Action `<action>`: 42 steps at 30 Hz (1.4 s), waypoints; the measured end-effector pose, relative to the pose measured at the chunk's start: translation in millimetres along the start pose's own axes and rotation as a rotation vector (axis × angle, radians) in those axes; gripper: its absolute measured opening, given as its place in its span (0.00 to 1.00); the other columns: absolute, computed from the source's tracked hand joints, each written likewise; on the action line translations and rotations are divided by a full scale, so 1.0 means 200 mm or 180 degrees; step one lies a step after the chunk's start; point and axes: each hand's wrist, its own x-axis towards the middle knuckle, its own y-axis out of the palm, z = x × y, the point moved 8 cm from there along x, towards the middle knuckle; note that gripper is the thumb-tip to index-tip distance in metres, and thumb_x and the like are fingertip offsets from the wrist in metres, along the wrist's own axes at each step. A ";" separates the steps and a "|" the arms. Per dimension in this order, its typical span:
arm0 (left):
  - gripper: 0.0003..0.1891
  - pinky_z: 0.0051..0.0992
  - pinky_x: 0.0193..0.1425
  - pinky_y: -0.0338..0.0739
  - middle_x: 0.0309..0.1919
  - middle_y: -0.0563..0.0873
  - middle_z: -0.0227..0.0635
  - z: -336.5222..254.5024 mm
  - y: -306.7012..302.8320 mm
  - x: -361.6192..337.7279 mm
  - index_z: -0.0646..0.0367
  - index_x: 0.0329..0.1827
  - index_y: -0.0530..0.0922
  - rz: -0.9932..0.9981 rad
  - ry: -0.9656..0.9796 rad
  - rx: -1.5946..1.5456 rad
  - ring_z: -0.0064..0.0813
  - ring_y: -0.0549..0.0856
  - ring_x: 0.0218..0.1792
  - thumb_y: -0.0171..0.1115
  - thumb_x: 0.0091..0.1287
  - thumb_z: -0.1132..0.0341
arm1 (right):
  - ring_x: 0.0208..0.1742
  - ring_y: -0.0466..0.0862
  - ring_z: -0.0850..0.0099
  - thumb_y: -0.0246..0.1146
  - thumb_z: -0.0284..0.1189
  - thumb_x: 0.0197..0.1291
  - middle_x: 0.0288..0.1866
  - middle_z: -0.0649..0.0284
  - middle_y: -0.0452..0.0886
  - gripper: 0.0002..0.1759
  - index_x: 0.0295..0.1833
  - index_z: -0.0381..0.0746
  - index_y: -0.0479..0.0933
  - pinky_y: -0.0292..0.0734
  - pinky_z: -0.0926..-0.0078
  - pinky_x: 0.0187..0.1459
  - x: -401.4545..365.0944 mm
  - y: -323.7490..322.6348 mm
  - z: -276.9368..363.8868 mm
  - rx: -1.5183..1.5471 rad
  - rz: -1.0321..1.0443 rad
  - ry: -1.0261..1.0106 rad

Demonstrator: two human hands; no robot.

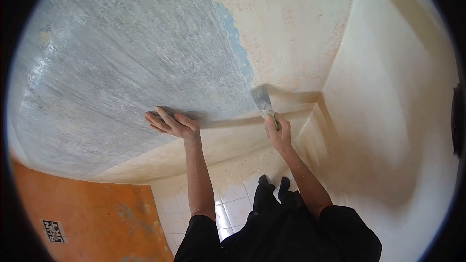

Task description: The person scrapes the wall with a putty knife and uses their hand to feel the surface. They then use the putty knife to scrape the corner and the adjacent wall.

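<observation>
My right hand (278, 130) is wrapped round the handle of a putty knife (262, 98). Its broad metal blade points up and lies at the border between the grey wall surface (131, 58) and the cream-coloured paint (286, 29). A ragged strip of light blue paint (235, 39) runs along that border above the blade. To the left, my left hand (174, 123) rests on the lower part of the grey surface with its fingers stretched out. Pale dust specks show on both forearms.
A pale side wall (393, 97) meets the painted wall in a corner on the right. Down at the left is an orange surface (97, 213) with a black-and-white sticker (54, 231). White floor tiles (235, 211), with pale debris along the wall, lie around my dark shoes (263, 180).
</observation>
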 end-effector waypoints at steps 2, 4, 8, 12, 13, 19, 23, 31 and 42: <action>0.28 0.49 0.83 0.37 0.78 0.53 0.59 0.01 -0.01 -0.01 0.75 0.72 0.64 -0.0002 -0.0053 0.0030 0.53 0.47 0.81 0.38 0.77 0.62 | 0.25 0.65 0.86 0.62 0.41 0.72 0.19 0.73 0.68 0.21 0.33 0.34 0.74 0.60 0.81 0.25 0.08 0.05 0.23 0.0034 0.0011 -0.0133; 0.27 0.50 0.82 0.38 0.78 0.53 0.59 0.01 0.00 -0.01 0.75 0.72 0.65 0.0053 -0.0060 0.0001 0.54 0.48 0.81 0.39 0.77 0.62 | 0.24 0.66 0.86 0.61 0.41 0.72 0.19 0.72 0.68 0.21 0.32 0.34 0.74 0.61 0.81 0.25 0.18 0.12 0.48 0.0022 0.0129 -0.0357; 0.26 0.50 0.82 0.38 0.78 0.53 0.60 0.00 -0.02 0.00 0.74 0.71 0.66 -0.0032 -0.0003 0.0023 0.54 0.49 0.81 0.40 0.77 0.63 | 0.21 0.68 0.85 0.59 0.42 0.74 0.19 0.70 0.71 0.22 0.31 0.36 0.72 0.62 0.81 0.23 0.27 0.25 0.94 -0.0044 0.0422 -0.0680; 0.26 0.51 0.82 0.38 0.78 0.55 0.60 0.00 -0.02 -0.01 0.73 0.71 0.67 -0.0042 0.0011 -0.0044 0.55 0.50 0.80 0.41 0.77 0.63 | 0.20 0.68 0.85 0.57 0.42 0.75 0.19 0.69 0.72 0.21 0.33 0.37 0.72 0.62 0.82 0.22 0.28 0.28 1.22 0.0092 0.0551 -0.0842; 0.26 0.51 0.82 0.38 0.78 0.55 0.60 0.00 -0.02 -0.01 0.73 0.71 0.67 -0.0045 0.0021 -0.0046 0.55 0.51 0.80 0.42 0.76 0.64 | 0.20 0.67 0.86 0.56 0.41 0.75 0.19 0.70 0.71 0.20 0.34 0.37 0.72 0.62 0.82 0.22 0.26 0.27 1.21 0.0101 0.0569 -0.0832; 0.25 0.51 0.82 0.38 0.77 0.56 0.60 0.01 -0.02 -0.01 0.73 0.70 0.68 -0.0046 -0.0018 -0.0010 0.56 0.51 0.80 0.43 0.74 0.66 | 0.20 0.64 0.85 0.55 0.38 0.76 0.19 0.71 0.66 0.18 0.35 0.36 0.72 0.59 0.80 0.22 0.23 0.19 1.09 0.0059 0.0289 -0.0688; 0.25 0.51 0.82 0.37 0.77 0.56 0.60 0.01 -0.02 -0.01 0.72 0.70 0.69 -0.0003 -0.0060 -0.0070 0.56 0.51 0.80 0.43 0.74 0.65 | 0.22 0.62 0.83 0.57 0.36 0.75 0.19 0.68 0.66 0.18 0.33 0.34 0.71 0.59 0.77 0.23 0.25 0.18 1.16 -0.0277 0.0042 -0.1063; 0.25 0.51 0.82 0.36 0.77 0.56 0.61 0.00 -0.04 0.01 0.72 0.70 0.69 -0.0041 -0.0055 -0.0124 0.56 0.51 0.80 0.44 0.74 0.66 | 0.22 0.62 0.82 0.58 0.36 0.75 0.18 0.67 0.65 0.19 0.32 0.34 0.70 0.58 0.76 0.23 0.28 0.19 1.23 -0.0409 -0.0127 -0.1228; 0.25 0.50 0.82 0.35 0.77 0.55 0.60 0.00 -0.04 0.00 0.71 0.71 0.67 0.0052 -0.0079 -0.0109 0.55 0.49 0.81 0.44 0.75 0.67 | 0.21 0.60 0.81 0.59 0.36 0.74 0.17 0.65 0.63 0.20 0.31 0.32 0.71 0.58 0.74 0.22 0.25 0.20 1.35 -0.0627 -0.0221 -0.1446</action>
